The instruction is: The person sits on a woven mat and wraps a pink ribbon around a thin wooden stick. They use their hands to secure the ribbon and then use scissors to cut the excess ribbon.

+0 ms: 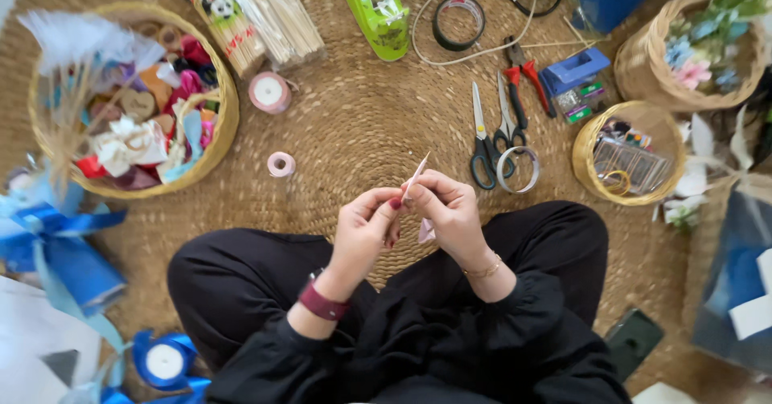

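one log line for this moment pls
left hand + right hand: pinching thin stick | scissors on woven mat

A round woven mat (354,123) carries scissors (482,135), red-handled pliers (523,78), pink ribbon rolls (269,92), a green tape dispenser (374,10) and three wicker baskets (221,123).

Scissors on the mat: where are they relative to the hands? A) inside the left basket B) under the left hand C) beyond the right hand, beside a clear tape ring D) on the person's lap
C: the scissors lie on the woven mat past the right hand, next to a clear tape ring; no hand touches them.
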